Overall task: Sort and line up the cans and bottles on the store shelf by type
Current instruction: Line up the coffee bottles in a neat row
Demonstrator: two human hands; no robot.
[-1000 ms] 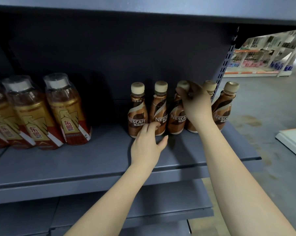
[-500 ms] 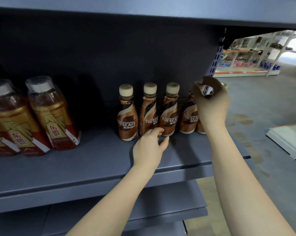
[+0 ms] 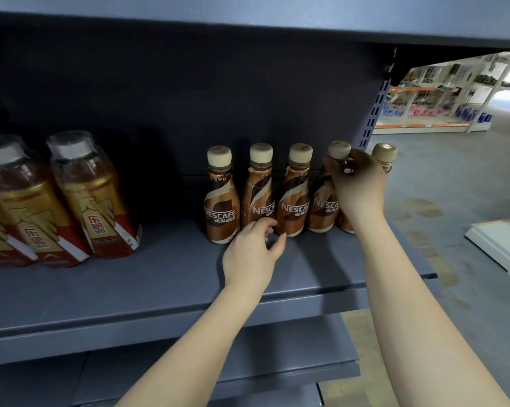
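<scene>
Several brown Nescafe coffee bottles stand in a row on the grey shelf (image 3: 130, 289), cream caps up. My left hand (image 3: 252, 251) reaches to the base of the second bottle (image 3: 259, 192), fingers curled against it between the first bottle (image 3: 220, 198) and the third bottle (image 3: 294, 198). My right hand (image 3: 358, 189) grips the neck of the fourth bottle (image 3: 321, 207) just under its cap. The fifth bottle (image 3: 384, 154) stands behind that hand, mostly hidden. Amber tea bottles (image 3: 92, 198) with red-gold labels stand at the left.
A dark back panel closes the shelf behind the bottles. The shelf's right end lies just past the fifth bottle, beside a perforated upright (image 3: 375, 107). A lower shelf (image 3: 277, 365) sits beneath. The store floor (image 3: 453, 186) and a white object (image 3: 500, 242) lie to the right.
My right hand has lowered a little on the fourth bottle, so its cap and the fifth bottle's cap now show. My left hand stays at the second bottle's base.
</scene>
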